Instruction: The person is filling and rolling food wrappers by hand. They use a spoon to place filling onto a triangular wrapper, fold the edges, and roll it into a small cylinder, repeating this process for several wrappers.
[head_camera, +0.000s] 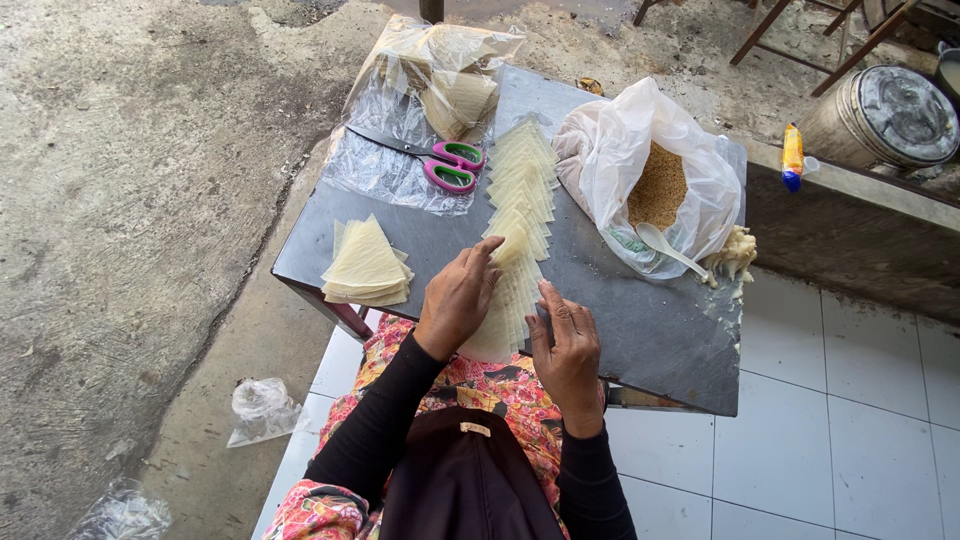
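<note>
Both hands, left (457, 297) and right (567, 345), lie flat and open on a row of overlapping pale triangular wrappers (520, 190) on the dark bench (650, 330); pink-handled scissors (452, 166) and a white plastic bag of brown crumbs (650, 170) lie beyond.

Scissors (452, 167) one; spoon (668, 246) one; hands two

Outdoor home food-prep spot, as I read it from the head view. Small dark table (640, 330) sits half on rough concrete ground (130, 200), half on white floor tiles (840, 430). Pastry wrappers (520, 190), bag of crumbly filling (655, 185), dented metal pot (885, 115) and chair legs (790, 30) nearby suggest a backyard kitchen.
</note>
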